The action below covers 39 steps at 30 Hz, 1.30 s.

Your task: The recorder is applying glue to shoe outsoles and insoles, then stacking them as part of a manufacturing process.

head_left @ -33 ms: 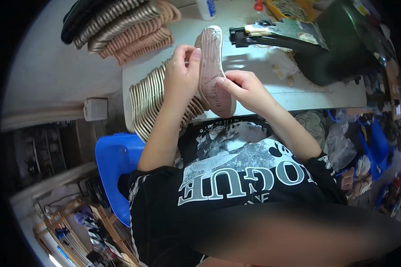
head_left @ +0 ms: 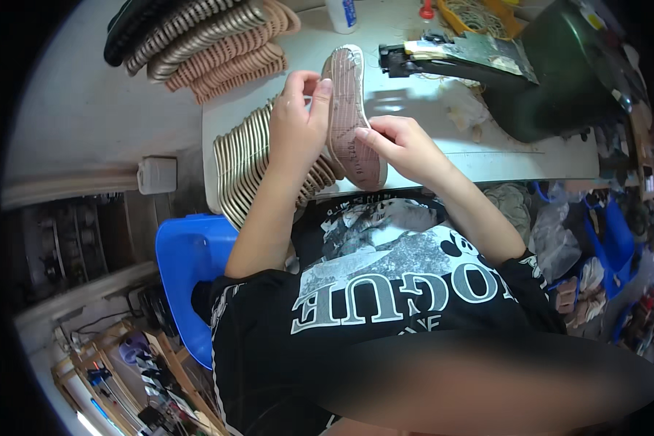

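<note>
A shoe sole [head_left: 347, 109] is held upright over the table's near edge, its pinkish, finely lined face with dark markings turned up and a pale rim around it. My left hand [head_left: 300, 116] grips its left edge, with the thumb at the rim. On the right edge, my right hand [head_left: 400, 142] pinches it, thumb laid on the face and fingers behind, partly hidden. Beside and under my left forearm lies a row of gold ribbed pieces [head_left: 243, 167], closely packed on the table.
Stacked woven pieces [head_left: 229, 62] in pink, metallic and black stand at the upper left. A dark green machine [head_left: 559, 80] with a long arm fills the table's right. A white bottle [head_left: 341, 16] and yellow tray [head_left: 487, 18] sit behind. A blue plastic chair [head_left: 189, 269] is at left.
</note>
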Available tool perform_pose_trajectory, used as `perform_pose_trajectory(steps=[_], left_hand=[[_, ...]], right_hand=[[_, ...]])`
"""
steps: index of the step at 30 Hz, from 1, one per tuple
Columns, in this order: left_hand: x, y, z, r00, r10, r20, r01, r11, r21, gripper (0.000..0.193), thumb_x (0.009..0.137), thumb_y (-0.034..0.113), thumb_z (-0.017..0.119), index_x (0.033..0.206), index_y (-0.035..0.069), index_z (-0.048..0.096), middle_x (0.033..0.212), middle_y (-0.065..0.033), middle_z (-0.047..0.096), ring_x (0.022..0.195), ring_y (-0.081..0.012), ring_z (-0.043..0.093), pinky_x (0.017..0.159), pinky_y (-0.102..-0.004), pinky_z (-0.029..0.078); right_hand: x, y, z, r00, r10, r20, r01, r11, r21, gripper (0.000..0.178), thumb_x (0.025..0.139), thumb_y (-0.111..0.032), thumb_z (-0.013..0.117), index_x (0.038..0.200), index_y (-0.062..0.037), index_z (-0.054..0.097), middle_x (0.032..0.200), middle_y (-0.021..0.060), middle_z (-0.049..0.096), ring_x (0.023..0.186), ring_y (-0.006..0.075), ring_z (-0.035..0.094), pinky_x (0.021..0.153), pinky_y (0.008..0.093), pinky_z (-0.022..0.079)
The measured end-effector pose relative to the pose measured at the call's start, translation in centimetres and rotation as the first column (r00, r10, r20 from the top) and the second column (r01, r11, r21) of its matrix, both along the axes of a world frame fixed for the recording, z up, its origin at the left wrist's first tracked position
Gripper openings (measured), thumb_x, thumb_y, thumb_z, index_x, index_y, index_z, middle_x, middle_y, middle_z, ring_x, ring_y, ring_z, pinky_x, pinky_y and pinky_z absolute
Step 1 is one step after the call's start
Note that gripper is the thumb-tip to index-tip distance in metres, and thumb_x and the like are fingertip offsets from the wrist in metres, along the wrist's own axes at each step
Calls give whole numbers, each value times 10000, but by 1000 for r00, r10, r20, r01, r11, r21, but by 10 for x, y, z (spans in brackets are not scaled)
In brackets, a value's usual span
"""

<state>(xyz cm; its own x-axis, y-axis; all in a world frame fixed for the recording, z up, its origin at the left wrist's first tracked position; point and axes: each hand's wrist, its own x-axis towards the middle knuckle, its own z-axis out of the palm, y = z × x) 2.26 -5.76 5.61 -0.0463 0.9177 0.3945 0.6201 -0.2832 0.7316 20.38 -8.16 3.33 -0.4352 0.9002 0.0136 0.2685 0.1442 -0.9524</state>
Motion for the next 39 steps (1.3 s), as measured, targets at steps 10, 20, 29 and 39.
perform_pose_trajectory(steps=[10,20,29,39], left_hand=[[5,-2,-34,762,-399,-510,203,895,-397,269,843,142,560,1073,2,563,1147,-183,546,1093,-303,513,920,-415,430],[6,-39,-4,766,-642,17,633,751,-189,366,839,211,632,1100,-39,574,1049,-204,581,979,-320,580,864,-367,457],[-26,48,-58,824,-225,-520,-13,910,-414,528,856,398,592,1115,-60,546,1076,-225,602,939,-330,581,841,-384,459],[-14,50,-53,900,-193,-390,-36,861,-508,500,817,324,644,1149,-32,529,1040,-224,633,999,-388,590,873,-402,456]], right_hand=[[-32,-13,24,989,-148,-21,126,753,646,439,906,-298,530,1259,-39,515,1285,174,532,1235,325,457,1041,438,311],[-6,15,-49,988,-121,-93,121,993,0,366,957,-322,444,1130,-45,610,1230,127,578,1216,250,470,1037,416,258],[57,-4,-80,392,-519,760,299,853,428,387,764,-244,680,1094,-62,595,1244,113,493,1209,305,360,938,464,258],[73,6,-90,319,-608,727,310,792,526,470,737,-203,679,1188,-120,576,1322,124,464,1185,303,382,927,474,262]])
